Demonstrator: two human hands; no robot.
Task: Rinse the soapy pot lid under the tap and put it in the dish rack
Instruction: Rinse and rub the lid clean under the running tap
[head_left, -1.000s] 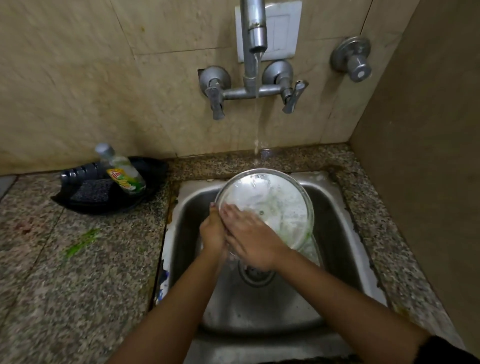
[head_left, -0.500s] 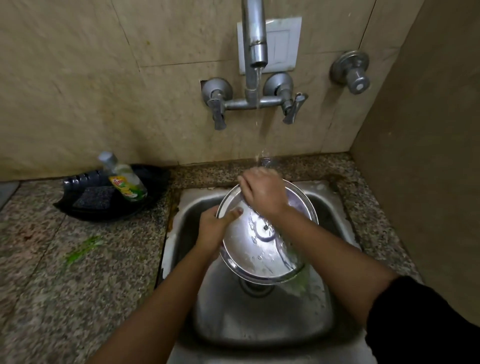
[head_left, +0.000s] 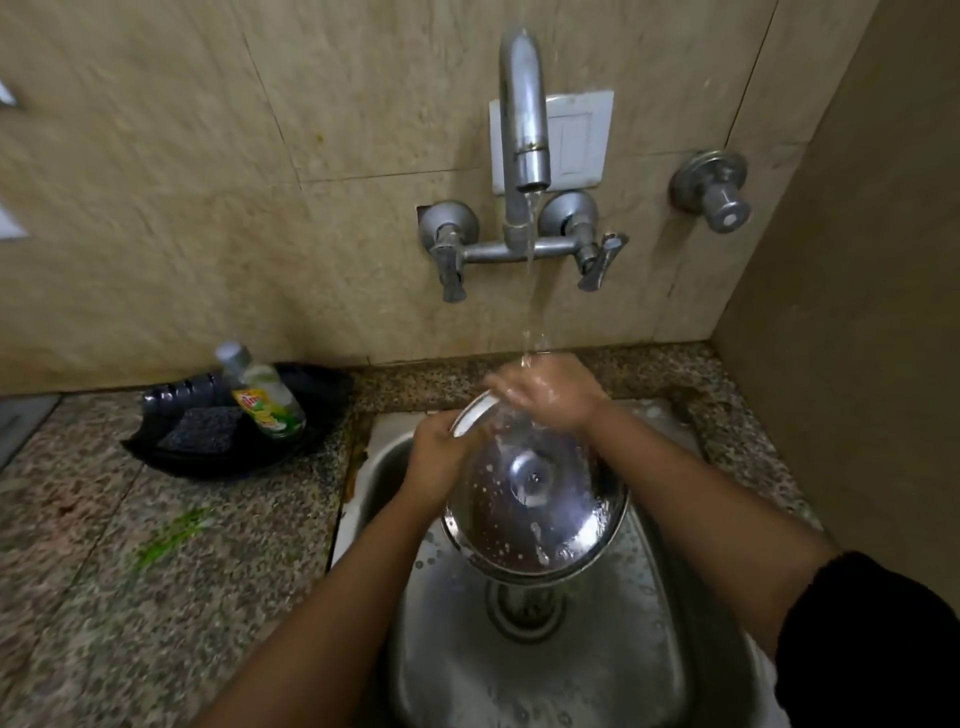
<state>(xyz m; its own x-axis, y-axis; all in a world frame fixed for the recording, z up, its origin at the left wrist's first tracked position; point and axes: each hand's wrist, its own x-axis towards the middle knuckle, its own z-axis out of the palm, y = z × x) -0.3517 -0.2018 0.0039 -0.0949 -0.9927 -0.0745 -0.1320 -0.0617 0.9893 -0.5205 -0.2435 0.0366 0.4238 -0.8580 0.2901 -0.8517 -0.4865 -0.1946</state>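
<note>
Over one steel sink, two hands, left hand and right hand, hold one pot lid.

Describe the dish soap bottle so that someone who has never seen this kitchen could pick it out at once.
Start at the steel sink and move left along the speckled counter to the black tray by the wall. The dish soap bottle leans in it beside a dark scrub pad: clear, grey-capped, yellow-green label.
</note>
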